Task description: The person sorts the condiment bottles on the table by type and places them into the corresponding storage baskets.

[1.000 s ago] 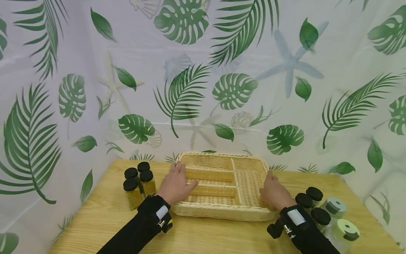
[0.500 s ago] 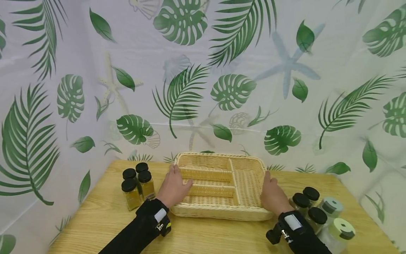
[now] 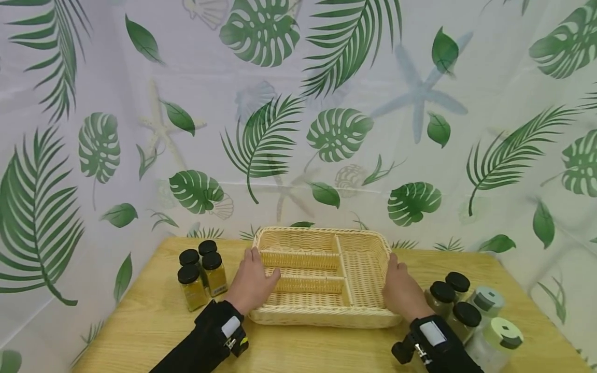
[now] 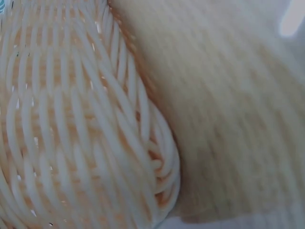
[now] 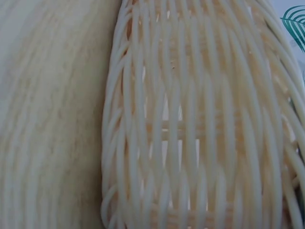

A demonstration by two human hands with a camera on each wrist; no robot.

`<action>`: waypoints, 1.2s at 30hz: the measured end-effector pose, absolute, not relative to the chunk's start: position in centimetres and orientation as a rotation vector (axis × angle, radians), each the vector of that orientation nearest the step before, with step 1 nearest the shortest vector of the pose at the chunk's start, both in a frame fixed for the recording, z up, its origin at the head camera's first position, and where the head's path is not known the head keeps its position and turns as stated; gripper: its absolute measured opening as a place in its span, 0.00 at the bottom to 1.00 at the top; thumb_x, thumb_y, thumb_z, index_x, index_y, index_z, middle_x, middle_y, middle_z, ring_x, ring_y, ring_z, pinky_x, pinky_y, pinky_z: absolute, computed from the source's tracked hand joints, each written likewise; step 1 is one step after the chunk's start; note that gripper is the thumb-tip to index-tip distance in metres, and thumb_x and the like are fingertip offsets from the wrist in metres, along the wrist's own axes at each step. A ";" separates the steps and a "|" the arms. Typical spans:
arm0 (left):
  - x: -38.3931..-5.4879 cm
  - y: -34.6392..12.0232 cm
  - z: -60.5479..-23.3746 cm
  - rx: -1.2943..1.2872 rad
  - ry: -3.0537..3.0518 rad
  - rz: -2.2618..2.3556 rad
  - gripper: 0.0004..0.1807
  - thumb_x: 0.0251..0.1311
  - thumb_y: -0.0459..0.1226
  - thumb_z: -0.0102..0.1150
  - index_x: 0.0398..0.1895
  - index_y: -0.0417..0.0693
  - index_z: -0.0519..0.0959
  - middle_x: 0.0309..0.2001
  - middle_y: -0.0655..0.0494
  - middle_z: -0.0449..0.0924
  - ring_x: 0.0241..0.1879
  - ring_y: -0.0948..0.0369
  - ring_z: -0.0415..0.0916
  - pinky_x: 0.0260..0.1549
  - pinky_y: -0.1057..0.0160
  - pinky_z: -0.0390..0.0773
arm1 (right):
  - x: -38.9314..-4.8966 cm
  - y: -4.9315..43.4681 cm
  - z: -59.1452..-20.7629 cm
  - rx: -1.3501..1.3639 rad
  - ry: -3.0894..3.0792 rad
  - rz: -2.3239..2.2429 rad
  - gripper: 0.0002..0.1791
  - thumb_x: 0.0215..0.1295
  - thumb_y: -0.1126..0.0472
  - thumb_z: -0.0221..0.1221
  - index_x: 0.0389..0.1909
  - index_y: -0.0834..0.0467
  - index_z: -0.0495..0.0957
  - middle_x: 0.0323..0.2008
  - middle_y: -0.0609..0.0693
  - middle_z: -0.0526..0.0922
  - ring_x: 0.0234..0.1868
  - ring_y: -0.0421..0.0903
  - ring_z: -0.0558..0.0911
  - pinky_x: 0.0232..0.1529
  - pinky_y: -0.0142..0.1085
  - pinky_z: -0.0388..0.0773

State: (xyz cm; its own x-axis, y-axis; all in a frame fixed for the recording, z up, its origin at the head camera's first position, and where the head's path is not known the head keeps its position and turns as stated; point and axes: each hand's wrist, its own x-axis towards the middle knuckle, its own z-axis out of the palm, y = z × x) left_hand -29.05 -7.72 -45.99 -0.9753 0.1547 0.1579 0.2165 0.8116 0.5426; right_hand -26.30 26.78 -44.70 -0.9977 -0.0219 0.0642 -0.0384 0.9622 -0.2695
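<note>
A pale woven basket (image 3: 326, 310) with divided compartments stands on the wooden table in the head view. My left hand (image 3: 251, 284) grips its left side, with the thumb over the rim and towards the inside. At the opposite end, my right hand (image 3: 403, 292) holds the right rim; part of its fingers is hidden behind the edge. Nothing lies in the compartments. Close up, the left wrist view has the basket's woven wall (image 4: 52, 119) beside the tabletop. The same weave, a side wall (image 5: 190, 119), fills much of the right wrist view. Neither wrist view includes fingers.
Several black-lidded jars (image 3: 193, 292) with yellowish contents stand left of the basket. Near the right forearm are more black-lidded jars (image 3: 466, 317), a grey-lidded jar (image 3: 487, 300) and a pale-green-lidded jar (image 3: 503, 334). A leaf-patterned cloth (image 3: 298, 207) hangs behind the table (image 3: 298, 352).
The scene has drifted slightly left in the head view. Both hands keep their hold on the basket, and the left thumb reaches slightly less far over it.
</note>
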 end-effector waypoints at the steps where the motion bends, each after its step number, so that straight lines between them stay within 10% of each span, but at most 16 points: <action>1: -28.9 -7.7 -46.0 -0.300 -2.886 -0.887 0.50 0.64 0.57 0.48 0.71 0.25 0.44 0.70 0.29 0.43 0.62 0.42 0.57 0.54 0.45 0.69 | -26.1 26.8 -44.7 0.055 -3.046 0.424 0.43 0.61 0.71 0.54 0.68 0.79 0.38 0.56 0.83 0.58 0.21 0.51 0.75 0.18 0.42 0.73; 7: -27.5 -7.9 -45.9 -0.283 -2.887 -0.907 0.49 0.65 0.56 0.49 0.71 0.27 0.43 0.71 0.30 0.42 0.62 0.43 0.57 0.54 0.46 0.70 | -24.6 26.9 -44.9 0.134 -2.987 0.463 0.41 0.61 0.73 0.52 0.68 0.80 0.38 0.54 0.85 0.59 0.10 0.45 0.68 0.10 0.36 0.60; 36: -21.9 -9.1 -45.6 -0.254 -2.957 -0.927 0.51 0.64 0.62 0.44 0.72 0.30 0.44 0.72 0.33 0.40 0.66 0.44 0.49 0.57 0.47 0.66 | -18.9 26.1 -43.6 0.006 -3.185 0.434 0.39 0.68 0.68 0.48 0.71 0.73 0.37 0.54 0.79 0.62 0.15 0.47 0.70 0.12 0.41 0.65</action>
